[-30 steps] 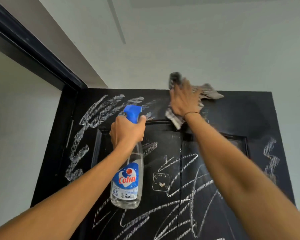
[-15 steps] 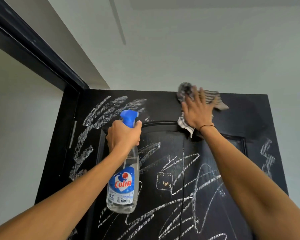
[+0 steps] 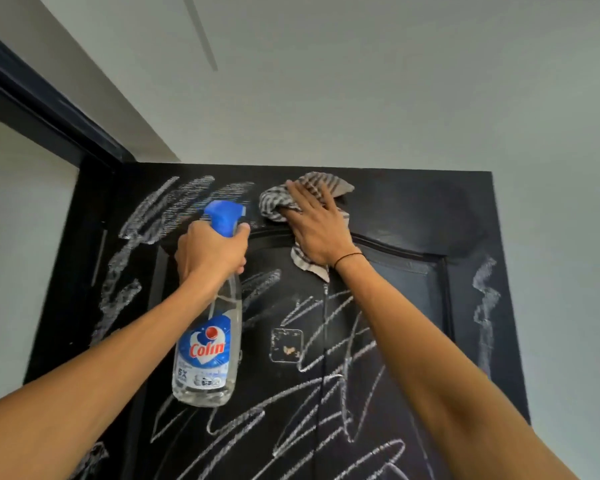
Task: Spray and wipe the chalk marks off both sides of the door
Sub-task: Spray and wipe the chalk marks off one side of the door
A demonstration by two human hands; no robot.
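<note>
A black door (image 3: 413, 216) fills the lower view, seen from below. White chalk marks (image 3: 174, 206) cover its upper left, left edge, middle panel and right edge. Its upper right part looks dark, wet and free of chalk. My left hand (image 3: 210, 251) grips the neck of a clear spray bottle (image 3: 208, 341) with a blue trigger head and a blue "Colin" label, held upright in front of the door. My right hand (image 3: 317, 230) presses a grey striped cloth (image 3: 278, 202) flat against the door near its top edge, just right of the bottle's head.
A black door frame (image 3: 49, 109) runs along the upper left, beside a pale wall (image 3: 18, 258). White ceiling (image 3: 361, 81) spreads above the door's top edge. A small square patch with worn paint (image 3: 286, 344) sits in the middle of the door panel.
My right hand has slid the cloth leftward along the top of the door, close to the bottle's head. The bottle stays in my left hand in about the same place.
</note>
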